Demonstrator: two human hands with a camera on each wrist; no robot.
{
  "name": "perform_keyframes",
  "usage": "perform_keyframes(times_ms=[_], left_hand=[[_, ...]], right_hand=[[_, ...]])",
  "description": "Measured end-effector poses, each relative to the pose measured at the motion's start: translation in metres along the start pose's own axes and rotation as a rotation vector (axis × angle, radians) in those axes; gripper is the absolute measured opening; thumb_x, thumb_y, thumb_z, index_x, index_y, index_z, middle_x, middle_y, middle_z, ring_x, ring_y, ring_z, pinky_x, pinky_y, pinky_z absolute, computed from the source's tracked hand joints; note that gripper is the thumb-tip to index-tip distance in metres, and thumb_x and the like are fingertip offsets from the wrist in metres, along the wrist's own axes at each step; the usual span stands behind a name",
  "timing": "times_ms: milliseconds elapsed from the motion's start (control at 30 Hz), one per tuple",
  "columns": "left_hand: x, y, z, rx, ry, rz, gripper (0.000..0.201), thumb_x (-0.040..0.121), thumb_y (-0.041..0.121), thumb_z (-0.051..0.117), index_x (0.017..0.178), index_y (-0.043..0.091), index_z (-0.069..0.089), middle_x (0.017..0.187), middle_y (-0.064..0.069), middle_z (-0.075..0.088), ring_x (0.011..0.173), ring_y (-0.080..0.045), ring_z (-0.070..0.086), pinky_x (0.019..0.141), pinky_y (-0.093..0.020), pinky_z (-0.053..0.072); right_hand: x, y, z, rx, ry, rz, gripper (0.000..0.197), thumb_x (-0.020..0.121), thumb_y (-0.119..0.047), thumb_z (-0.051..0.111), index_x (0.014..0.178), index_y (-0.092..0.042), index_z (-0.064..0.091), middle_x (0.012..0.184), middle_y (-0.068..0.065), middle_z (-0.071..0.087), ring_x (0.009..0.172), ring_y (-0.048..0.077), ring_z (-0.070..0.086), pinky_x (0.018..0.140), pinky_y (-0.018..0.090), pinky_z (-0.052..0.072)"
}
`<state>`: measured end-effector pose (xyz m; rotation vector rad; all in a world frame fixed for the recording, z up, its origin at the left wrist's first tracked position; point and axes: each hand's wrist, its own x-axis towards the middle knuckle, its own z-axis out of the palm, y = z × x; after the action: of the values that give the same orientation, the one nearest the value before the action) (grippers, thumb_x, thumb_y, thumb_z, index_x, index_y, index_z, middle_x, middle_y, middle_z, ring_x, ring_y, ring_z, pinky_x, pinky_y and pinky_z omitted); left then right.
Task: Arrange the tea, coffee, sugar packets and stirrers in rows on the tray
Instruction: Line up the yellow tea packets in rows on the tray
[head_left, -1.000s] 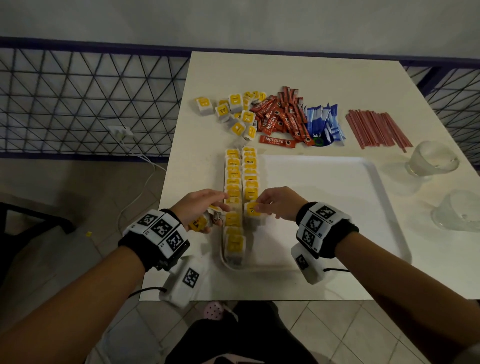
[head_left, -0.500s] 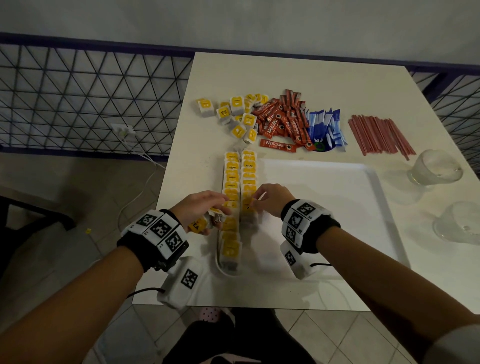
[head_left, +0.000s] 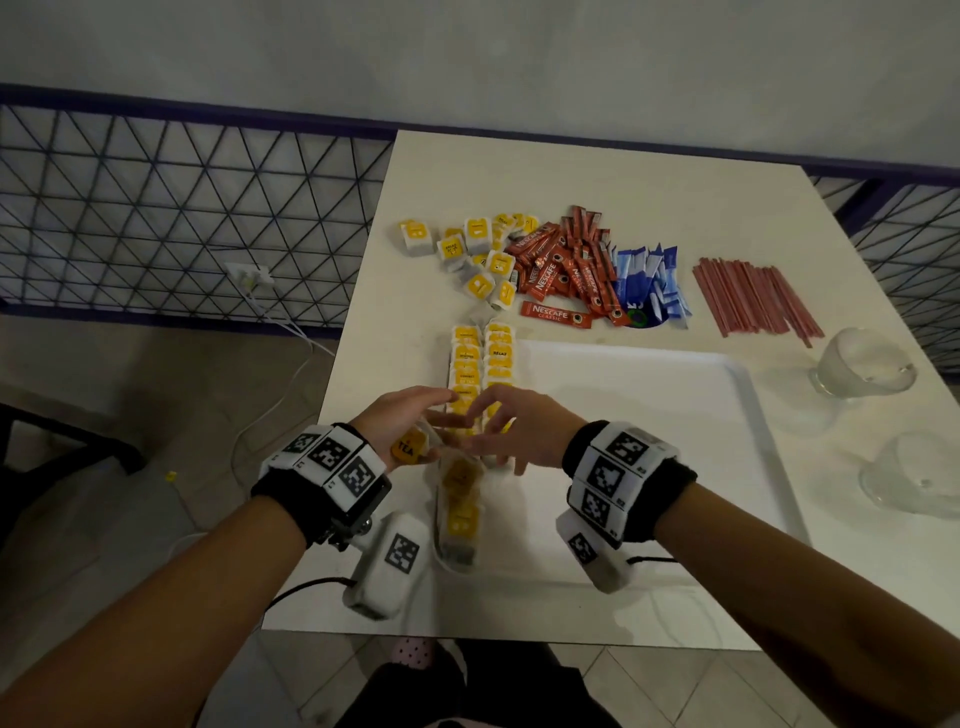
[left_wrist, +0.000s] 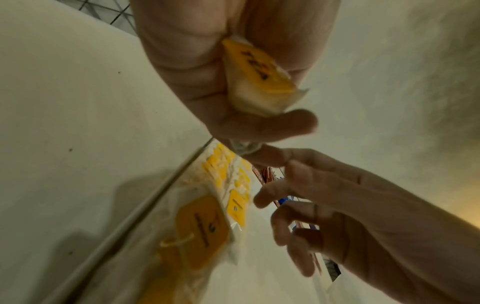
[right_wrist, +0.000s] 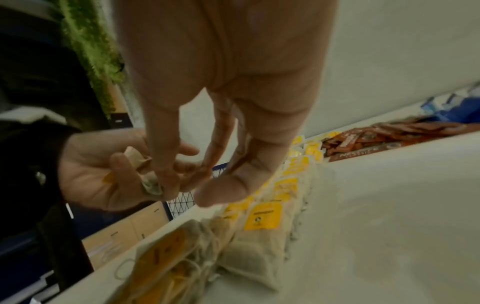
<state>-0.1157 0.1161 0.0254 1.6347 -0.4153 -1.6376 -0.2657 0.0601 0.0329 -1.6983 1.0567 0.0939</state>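
Your left hand (head_left: 402, 431) cups a small stock of tea bags (left_wrist: 255, 79), fingers curled round them; the topmost shows its yellow tag reading TEA. Your right hand (head_left: 511, 434) reaches across with fingers loosely spread and its fingertips (right_wrist: 166, 181) at a crumpled bag at the edge of the left palm (whether they have closed on it, I cannot tell). Both hands hover above the two rows of tea bags (head_left: 480, 364) that run along the left edge of the white tray (head_left: 675, 415).

Expect these bags to be nearly weightless, soft and limp, each with a thin string and a stiffer paper tag. Pinch one lightly by the pouch's edge or by the tag; squeezing the middle will crease it, and a loose string can snag its neighbours and drag the row askew.

Loose tea bags (head_left: 470, 249), Nescafe coffee sticks (head_left: 563, 265), blue sugar packets (head_left: 647, 283) and red stirrers (head_left: 753, 293) lie on the table (head_left: 597, 171) beyond the tray, not yet arranged.
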Motion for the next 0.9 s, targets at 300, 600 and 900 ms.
perform_keyframes(times_ms=[300,600,900], left_hand=[[0.000,-0.013,-0.021,0.647,0.027,-0.013,0.022,0.088,0.028,0.062,0.080,0.009,0.057,0.072,-0.006,0.058,0.049,-0.015,0.049,0.035,-0.017,0.036],[0.000,-0.028,-0.016,0.819,-0.066,-0.075,0.019,0.083,0.026,0.069,0.077,0.013,0.056,0.067,-0.004,0.056,0.048,-0.012,0.050,0.032,-0.011,0.031],[-0.007,-0.012,-0.004,0.836,-0.114,0.068,0.014,0.088,0.014,0.060,0.075,0.015,0.055,0.067,-0.004,0.054,0.038,-0.007,0.049,0.032,-0.014,0.032]], right_hand=[[-0.005,0.012,0.014,-0.130,0.053,0.028,0.014,0.084,-0.022,0.065,0.096,-0.019,0.058,0.088,0.005,0.055,0.057,0.011,0.050,0.042,0.013,0.039],[-0.004,0.009,0.024,-0.133,0.128,0.066,0.019,0.088,-0.022,0.060,0.105,-0.012,0.060,0.087,0.004,0.056,0.063,0.015,0.053,0.049,0.016,0.037],[-0.018,0.006,0.020,-0.147,0.193,-0.030,0.029,0.085,-0.018,0.065,0.114,-0.017,0.060,0.095,-0.002,0.051,0.082,0.016,0.048,0.063,0.021,0.038]])
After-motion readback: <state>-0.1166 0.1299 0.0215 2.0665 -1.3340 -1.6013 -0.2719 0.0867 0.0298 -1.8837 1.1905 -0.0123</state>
